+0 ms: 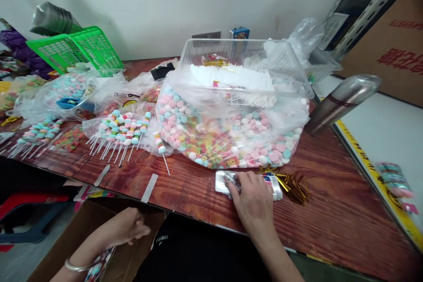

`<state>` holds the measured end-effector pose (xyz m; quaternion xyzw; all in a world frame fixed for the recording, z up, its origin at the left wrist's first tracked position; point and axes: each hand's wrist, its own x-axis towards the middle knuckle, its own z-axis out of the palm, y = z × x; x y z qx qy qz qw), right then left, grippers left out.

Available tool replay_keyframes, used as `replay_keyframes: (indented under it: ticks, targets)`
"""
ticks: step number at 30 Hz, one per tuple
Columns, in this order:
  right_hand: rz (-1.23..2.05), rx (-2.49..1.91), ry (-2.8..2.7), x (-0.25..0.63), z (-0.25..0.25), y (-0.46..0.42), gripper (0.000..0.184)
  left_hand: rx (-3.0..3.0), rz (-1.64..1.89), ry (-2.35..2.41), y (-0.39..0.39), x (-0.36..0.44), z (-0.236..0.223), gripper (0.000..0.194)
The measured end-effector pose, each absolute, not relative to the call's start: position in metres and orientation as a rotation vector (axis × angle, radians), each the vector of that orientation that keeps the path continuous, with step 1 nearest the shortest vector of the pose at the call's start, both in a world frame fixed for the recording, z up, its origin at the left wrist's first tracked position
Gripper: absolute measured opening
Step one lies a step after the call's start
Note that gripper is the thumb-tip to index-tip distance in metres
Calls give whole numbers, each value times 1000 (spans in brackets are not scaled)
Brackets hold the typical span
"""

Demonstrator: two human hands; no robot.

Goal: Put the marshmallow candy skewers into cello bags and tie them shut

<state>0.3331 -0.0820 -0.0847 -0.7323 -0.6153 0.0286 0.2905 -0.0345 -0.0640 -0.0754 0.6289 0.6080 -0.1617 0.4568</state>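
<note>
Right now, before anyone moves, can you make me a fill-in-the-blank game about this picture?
The plastic basket at the back is coloured ____.
The hand touching the flat packet is the person's ____ one.
The shiny tinsel beside that packet is coloured ____.
The printing on the cardboard box at upper right is coloured ____.

Missing words: green; right; gold; red.

A pale wall (148, 4) backs the table (333, 211) — reddish, wood-grained.

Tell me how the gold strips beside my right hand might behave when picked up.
The gold strips would probably feel light, since they look thin. They may also spread or tangle when lifted, because their ends fan out.
</note>
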Motion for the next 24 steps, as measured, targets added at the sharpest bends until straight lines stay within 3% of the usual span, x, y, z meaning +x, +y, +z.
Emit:
replay_keyframes:
  ticks: [2,6,9,12,17,20,24]
  targets:
    - [119,-1941,-1587,330,-88,-78,18,1589,-351,1216,-52,9,-53,31]
    - [184,-1832,-1463,338,-93,-81,21,1591,64,938,-43,98,-24,21]
    - [238,-1745,-1382,347,-91,-87,23,1415,398,979,-38,155,-33,28]
    - [281,-1685,-1365,353,-89,-91,24,1398,520,1086,-31,199,-52,35]
    - [276,-1669,-1410,354,-97,-95,21,1604,710,1092,-19,228,-67,26]
    - [64,-1734,-1501,354,-107,-98,33,1362,714,947,-17,227,-68,26]
    - [-188,-1775,-1630,355,-114,-103,30,922,735,752,-19,220,-70,23]
